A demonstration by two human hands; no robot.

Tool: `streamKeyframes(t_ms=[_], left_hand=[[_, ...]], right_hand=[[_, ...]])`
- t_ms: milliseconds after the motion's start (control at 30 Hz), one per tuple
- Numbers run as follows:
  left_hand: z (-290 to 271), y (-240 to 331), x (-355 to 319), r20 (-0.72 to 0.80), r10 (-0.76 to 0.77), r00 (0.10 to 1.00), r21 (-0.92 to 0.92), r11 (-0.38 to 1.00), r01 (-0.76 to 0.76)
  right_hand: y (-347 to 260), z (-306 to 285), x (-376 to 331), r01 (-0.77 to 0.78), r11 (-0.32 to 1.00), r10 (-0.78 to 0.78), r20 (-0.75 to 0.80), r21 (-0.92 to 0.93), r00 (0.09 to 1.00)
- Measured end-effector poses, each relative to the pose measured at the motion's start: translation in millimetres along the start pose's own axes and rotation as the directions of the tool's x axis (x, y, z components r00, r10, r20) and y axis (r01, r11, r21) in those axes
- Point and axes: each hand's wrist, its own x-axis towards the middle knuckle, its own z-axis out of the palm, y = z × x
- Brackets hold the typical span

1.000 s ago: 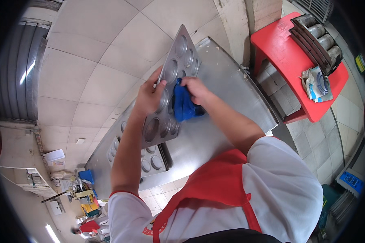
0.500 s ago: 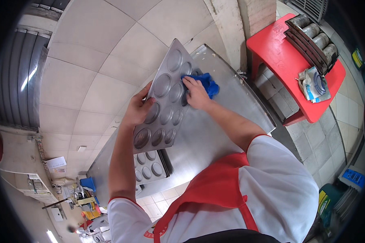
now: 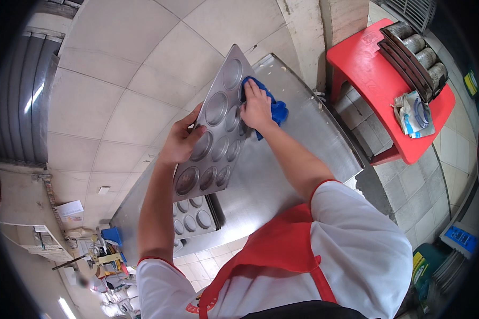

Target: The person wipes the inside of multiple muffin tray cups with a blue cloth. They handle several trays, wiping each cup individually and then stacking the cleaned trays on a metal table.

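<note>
Blue cloth (image 3: 278, 112) lay beneath the outstretched right hand (image 3: 257, 108), pressed to the tray (image 3: 219, 131), whose edge the left hand (image 3: 181, 141) gripped, apparently bracing it.

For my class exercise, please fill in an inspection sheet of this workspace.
Surface: metal table, pale specks toward its far corner.
Job's things: cupped tray held tilted; blue cloth at its right side; second tray on the metal table.
Clutter: red table bearing dark pans and a crumpled packet.
Grips: left grip holds the cupped tray's left edge; right grip lies on the blue cloth, fingers extended.
Cables: nothing seen clearly.
Surroundings: tiled wall, tiled floor, grey slatted panel.
</note>
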Motion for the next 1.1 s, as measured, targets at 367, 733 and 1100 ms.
streamKeyframes(t_ms=[367, 733, 1100], left_hand=[[-15, -8, 2, -0.036, -0.012, 0.999, 0.098, 0.995, 0.016], [-8, 5, 8, -0.039, 0.016, 0.999, 0.315, 0.949, -0.003], [-7, 0, 5, -0.083, 0.031, 0.996, 0.33, 0.944, -0.002]], right_hand=[[23, -26, 36, -0.703, -0.301, 0.129, 0.758, 0.645, 0.64], [-19, 3, -23, -0.036, 0.751, 0.124, -0.087, 0.66, 0.989], [-70, 5, -43, -0.066, 0.771, 0.105, -0.025, 0.633, 0.994]])
